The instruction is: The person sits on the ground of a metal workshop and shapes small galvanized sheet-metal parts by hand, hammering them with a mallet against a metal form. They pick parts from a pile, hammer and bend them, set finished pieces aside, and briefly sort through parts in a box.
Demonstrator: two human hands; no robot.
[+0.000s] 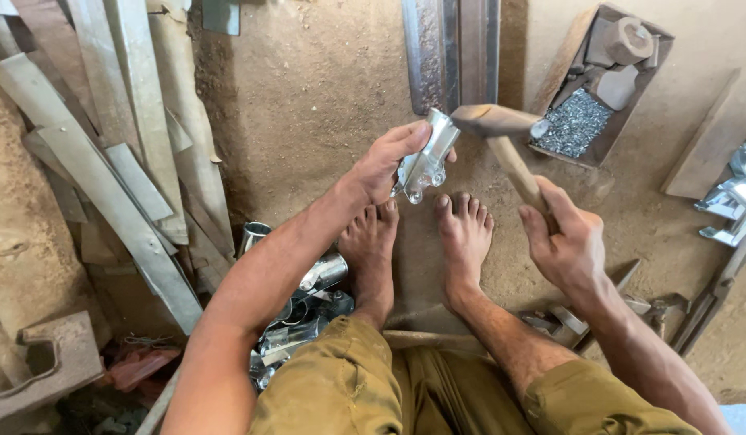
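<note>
Holding a shiny metal piece (425,157) clamped in the left hand (389,161) above his feet, he wraps the right hand (566,242) around the mallet (502,133); finished pieces (308,306) lie beside his leg.

The left hand (393,161) covers the near end of the small shiny sheet-metal piece (425,159). The right hand (568,246) hides the wooden hammer handle's (514,165) lower end. Long grey metal strips (123,161) run past the top edge; the small grey bits in the open wooden box (603,80) are too fine to identify.
</note>
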